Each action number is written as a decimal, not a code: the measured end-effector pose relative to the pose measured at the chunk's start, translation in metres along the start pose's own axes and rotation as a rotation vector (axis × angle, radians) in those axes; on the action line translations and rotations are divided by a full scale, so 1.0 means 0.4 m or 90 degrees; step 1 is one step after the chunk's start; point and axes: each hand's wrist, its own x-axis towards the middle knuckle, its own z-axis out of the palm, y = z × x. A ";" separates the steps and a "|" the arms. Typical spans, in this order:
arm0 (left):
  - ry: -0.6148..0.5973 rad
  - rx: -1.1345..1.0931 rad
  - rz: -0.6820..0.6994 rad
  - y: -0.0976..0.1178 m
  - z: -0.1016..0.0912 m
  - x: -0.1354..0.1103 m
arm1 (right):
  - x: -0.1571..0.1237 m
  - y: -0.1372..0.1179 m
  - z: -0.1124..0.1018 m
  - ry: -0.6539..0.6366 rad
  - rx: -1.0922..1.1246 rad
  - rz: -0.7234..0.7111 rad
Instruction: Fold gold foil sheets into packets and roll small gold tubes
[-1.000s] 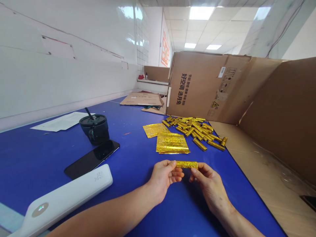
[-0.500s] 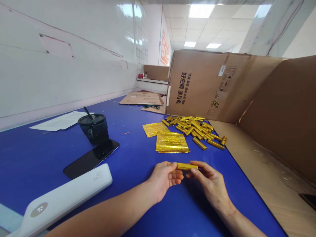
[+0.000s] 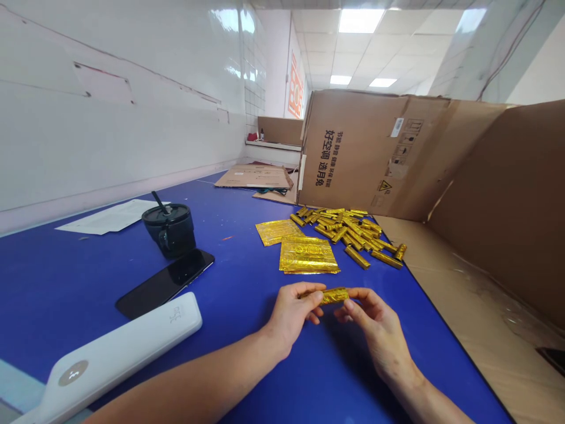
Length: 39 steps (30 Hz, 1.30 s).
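"Gold foil roll (image 3: 335, 296): where was it in the head view?"

"Over the blue table (image 3: 238, 277), between both hands. The left hand (image 3: 293, 312) pinched one end, thumb against curled fingers; the right hand (image 3: 378, 330) gripped the other between thumb and fingertips."

"What room surrounded them?"

"Blue surface showed between the hands and the foil sheets (image 3: 309, 256) beyond. Farther right, the pile of rolls (image 3: 353, 231) reached the table's edge, beside brown cardboard (image 3: 459, 306)."

"And leftward?"

"A white device (image 3: 128, 350) lay near the left forearm."

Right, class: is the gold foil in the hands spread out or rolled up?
Rolled up: the gold foil shows as a narrow stick between left hand and right hand, while the gold sheets lie flat.
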 end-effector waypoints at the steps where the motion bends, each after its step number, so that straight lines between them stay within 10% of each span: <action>1: -0.004 0.000 0.000 0.001 0.001 -0.002 | 0.002 0.000 -0.002 -0.006 -0.014 0.010; 14: -0.100 0.262 0.196 -0.011 -0.009 -0.020 | 0.005 -0.002 -0.001 -0.005 0.071 0.144; 39: -0.179 0.387 0.273 0.015 0.004 -0.057 | -0.007 0.008 0.007 -0.031 0.037 0.170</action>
